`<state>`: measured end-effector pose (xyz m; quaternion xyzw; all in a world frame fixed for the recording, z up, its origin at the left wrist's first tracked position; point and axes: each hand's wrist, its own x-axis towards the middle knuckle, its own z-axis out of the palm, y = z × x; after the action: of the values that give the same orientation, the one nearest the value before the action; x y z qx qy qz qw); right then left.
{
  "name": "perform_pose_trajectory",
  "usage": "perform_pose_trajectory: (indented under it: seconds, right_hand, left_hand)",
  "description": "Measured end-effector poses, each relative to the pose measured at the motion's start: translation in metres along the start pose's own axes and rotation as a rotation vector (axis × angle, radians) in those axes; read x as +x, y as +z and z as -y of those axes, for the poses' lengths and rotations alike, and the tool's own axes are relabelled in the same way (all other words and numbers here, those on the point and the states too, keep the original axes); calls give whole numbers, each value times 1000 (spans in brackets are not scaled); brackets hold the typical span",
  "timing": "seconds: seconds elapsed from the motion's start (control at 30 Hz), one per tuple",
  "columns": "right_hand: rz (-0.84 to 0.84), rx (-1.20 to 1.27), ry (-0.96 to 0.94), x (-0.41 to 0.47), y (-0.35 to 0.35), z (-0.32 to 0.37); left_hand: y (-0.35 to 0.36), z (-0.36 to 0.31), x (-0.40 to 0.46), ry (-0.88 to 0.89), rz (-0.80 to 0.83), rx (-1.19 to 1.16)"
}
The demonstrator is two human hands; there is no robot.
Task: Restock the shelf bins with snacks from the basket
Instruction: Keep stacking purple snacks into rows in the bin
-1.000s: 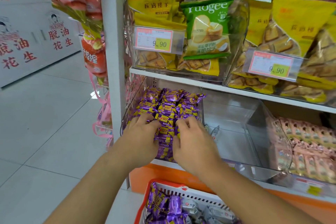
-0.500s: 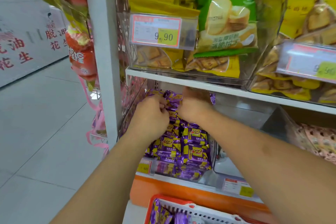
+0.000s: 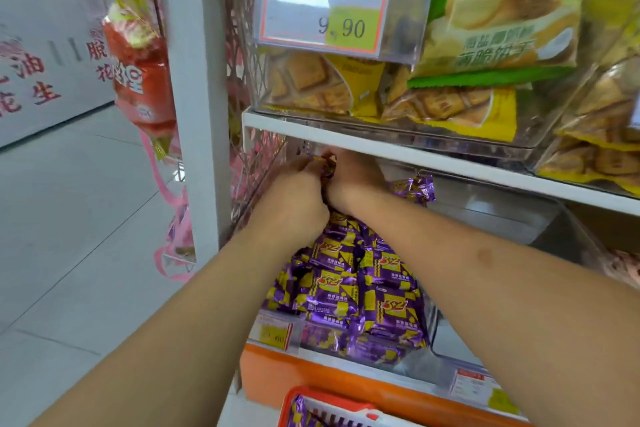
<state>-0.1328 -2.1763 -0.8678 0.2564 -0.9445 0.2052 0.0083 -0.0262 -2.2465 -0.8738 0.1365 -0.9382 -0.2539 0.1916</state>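
Observation:
Purple and yellow snack packs (image 3: 349, 291) fill a clear shelf bin (image 3: 429, 326) on the lower shelf. Both arms reach deep into the back of that bin, under the white shelf board (image 3: 450, 159). My left hand (image 3: 294, 191) has its fingers curled round a purple pack at the back. My right hand (image 3: 353, 177) sits beside it, touching the same packs; its fingers are hidden behind the pile and the shelf edge. A red basket (image 3: 311, 399) with more purple packs shows at the bottom edge.
A bin of yellow biscuit bags (image 3: 329, 83) with a 9.90 price tag (image 3: 325, 14) and a green bag (image 3: 502, 10) sits above. A white upright post (image 3: 194, 97) stands left, with red snack bags (image 3: 142, 80) hanging beside it. Tiled aisle floor lies left.
Both hands have gone from the front of the purple pile to the back of the bin, pushing packs inward. The camera has moved closer and lower.

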Motion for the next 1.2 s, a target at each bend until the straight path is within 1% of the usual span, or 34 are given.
perform_pose_trajectory:
  seconds: [0.13,0.2,0.27,0.33,0.4,0.5,0.63,0.77,0.83,0.9,0.97,1.1,1.2]
  right_hand:
    - [-7,69,-17,8,11,7]
    - [18,72,-36,2,5,8]
    - [41,51,-49,-7,-5,5]
    - [53,-50,-42,-25,-22,1]
    - [32,-232,-44,-45,-41,-4]
    - [50,-411,-8,-66,-64,-15]
    - [91,-481,-4,-74,-80,-29]
    - [26,-354,-24,-76,-78,-42]
    - [-54,-214,-82,-78,-69,-47]
    - [-107,-63,-139,-81,-60,-48]
    - [-125,-33,-171,-80,-54,-49]
    - [-100,-62,-117,-64,-44,-47]
    - [-52,-107,-35,-39,-35,-44]
  left_hand:
    - [3,15,16,-47,114,272]
    - [4,14,20,-73,171,300]
    - [5,11,22,-86,180,303]
    - [6,10,22,-105,181,324]
    - [4,6,18,-107,163,319]
    - [-2,-4,6,-86,97,236]
    - [-14,-24,-20,-122,50,-11]
    - [-10,-31,-42,-197,54,-277]
    - [-7,-31,-46,-188,78,-347]
    - [-5,-30,-45,-218,91,-435]
    - [-5,-29,-43,-259,101,-506]
    - [1,-26,-34,-240,113,-519]
    - [4,-25,-16,-139,71,-315]
